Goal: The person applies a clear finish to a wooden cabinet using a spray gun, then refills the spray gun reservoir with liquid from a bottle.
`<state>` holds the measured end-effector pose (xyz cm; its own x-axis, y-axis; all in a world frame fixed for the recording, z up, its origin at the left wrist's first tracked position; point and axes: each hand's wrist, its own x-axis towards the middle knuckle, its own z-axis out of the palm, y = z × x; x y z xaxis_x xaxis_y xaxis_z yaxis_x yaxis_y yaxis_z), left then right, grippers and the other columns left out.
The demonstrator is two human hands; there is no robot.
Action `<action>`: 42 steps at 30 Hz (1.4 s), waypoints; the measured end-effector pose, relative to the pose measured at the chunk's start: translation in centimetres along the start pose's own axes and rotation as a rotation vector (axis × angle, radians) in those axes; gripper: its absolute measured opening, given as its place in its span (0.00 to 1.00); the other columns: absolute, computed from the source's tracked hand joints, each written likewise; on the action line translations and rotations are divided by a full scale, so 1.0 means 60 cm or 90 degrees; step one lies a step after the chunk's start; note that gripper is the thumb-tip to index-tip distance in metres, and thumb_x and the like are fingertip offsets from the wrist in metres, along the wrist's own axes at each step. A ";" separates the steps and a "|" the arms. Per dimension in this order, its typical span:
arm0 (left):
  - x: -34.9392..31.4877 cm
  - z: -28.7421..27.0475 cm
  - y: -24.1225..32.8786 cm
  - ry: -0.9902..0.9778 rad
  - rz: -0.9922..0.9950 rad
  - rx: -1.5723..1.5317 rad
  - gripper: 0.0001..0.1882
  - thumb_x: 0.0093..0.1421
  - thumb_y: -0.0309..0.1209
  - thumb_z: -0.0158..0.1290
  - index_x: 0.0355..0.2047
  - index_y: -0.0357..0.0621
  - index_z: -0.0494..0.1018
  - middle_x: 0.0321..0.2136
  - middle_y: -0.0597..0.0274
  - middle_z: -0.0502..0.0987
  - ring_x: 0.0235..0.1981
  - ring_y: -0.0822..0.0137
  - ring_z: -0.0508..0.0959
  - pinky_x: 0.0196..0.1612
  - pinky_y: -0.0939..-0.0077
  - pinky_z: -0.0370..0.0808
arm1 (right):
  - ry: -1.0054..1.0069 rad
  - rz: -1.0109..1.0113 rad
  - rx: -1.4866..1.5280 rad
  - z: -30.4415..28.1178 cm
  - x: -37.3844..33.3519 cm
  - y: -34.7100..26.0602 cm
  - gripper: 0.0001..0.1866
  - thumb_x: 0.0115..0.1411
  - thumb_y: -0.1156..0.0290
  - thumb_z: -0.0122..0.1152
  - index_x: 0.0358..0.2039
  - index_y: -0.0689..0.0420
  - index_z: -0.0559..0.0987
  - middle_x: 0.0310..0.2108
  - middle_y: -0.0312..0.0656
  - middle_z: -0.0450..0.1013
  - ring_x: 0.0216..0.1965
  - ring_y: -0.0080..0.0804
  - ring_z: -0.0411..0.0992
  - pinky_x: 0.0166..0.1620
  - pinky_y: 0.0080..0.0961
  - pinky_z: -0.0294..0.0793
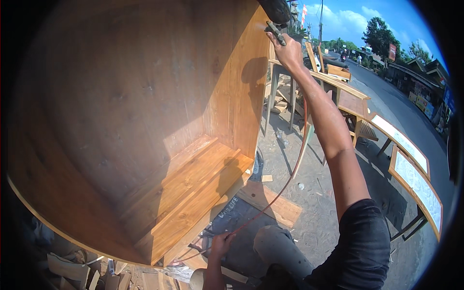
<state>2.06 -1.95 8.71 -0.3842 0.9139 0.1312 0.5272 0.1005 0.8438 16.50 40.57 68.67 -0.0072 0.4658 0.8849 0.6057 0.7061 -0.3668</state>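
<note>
My right hand [288,52] is raised at the end of my outstretched arm, its fingers closed round a spray gun [276,33] with a dark cup on top. A faint mist shows at the gun's left, against the side panel of a large wooden cabinet [247,87]. The cabinet's open inside faces me, brown and partly sunlit. Low down, my left hand [222,243] is closed on a thin reddish hose [263,209], which curves up towards my right arm. Some of the left fingers are hard to make out.
Wood offcuts [72,270] lie below the cabinet at the left. A flat board [273,203] rests on the ground near my knee. To the right stand framed panels [413,181] on supports, beside a road [391,92]. Wooden trestles [272,96] stand behind the cabinet's right edge.
</note>
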 end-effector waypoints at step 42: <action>-0.003 -0.003 -0.006 -0.032 -0.064 0.010 0.12 0.66 0.38 0.64 0.45 0.46 0.86 0.23 0.54 0.80 0.23 0.62 0.79 0.31 0.65 0.74 | -0.081 0.168 0.218 -0.038 -0.120 0.179 0.39 0.64 0.31 0.61 0.31 0.62 0.86 0.21 0.42 0.77 0.28 0.32 0.77 0.40 0.34 0.76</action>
<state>1.78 -2.20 8.46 -0.3974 0.9174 0.0199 0.5001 0.1984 0.8429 24.86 43.57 59.02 0.0013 0.7007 0.7134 0.3011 0.6800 -0.6685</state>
